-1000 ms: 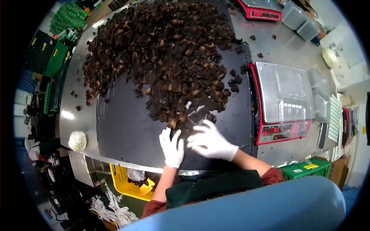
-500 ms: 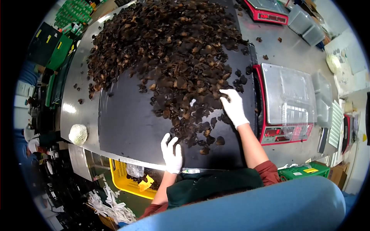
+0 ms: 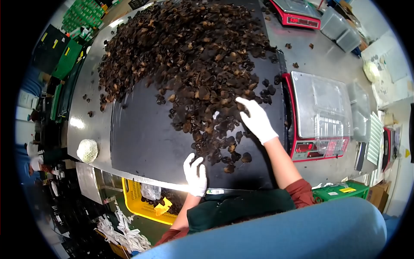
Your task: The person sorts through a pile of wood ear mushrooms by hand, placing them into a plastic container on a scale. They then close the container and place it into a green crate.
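Observation:
A big heap of dark dried fungus pieces (image 3: 185, 56) covers the far part of a black mat (image 3: 142, 142) on a steel table. My right hand (image 3: 255, 118), in a white glove, lies flat with fingers spread on the heap's near right edge. My left hand (image 3: 196, 175), also in a white glove, rests open at the mat's near edge, just short of some loose pieces (image 3: 224, 155). Neither hand is seen holding anything.
A red scale (image 3: 321, 116) with a clear plastic tray stands right of the mat; a second red scale (image 3: 297, 13) is at the far end. A white net ball (image 3: 87, 150) lies at the left. A yellow crate (image 3: 142, 200) sits under the table edge.
My right hand went from beside the left hand out to the heap's right edge, then slid slightly nearer and left. Loose pieces now lie spread near the front. The left hand moved slightly nearer.

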Demonstrator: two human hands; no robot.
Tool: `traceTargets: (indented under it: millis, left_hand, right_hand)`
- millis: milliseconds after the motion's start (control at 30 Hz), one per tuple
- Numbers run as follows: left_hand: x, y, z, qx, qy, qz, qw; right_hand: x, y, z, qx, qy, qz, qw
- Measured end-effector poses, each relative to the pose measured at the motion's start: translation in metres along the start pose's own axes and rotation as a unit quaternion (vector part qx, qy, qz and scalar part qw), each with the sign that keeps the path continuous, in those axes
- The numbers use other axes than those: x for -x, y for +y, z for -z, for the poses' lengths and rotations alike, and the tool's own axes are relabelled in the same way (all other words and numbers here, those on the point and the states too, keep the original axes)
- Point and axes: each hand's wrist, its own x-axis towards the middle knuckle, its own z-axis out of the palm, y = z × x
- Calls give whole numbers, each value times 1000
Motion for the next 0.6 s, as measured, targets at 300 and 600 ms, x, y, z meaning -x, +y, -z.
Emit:
traceTargets:
  millis: [300,600]
  left_hand:
    - [24,18,13,7,21,-33,999]
    - [58,-8,-4,132,-91,-37,986]
  right_hand:
    - [1,-25,-9,-135,139,-38,980]
    - [74,-153,-59,-181,-254,214,926]
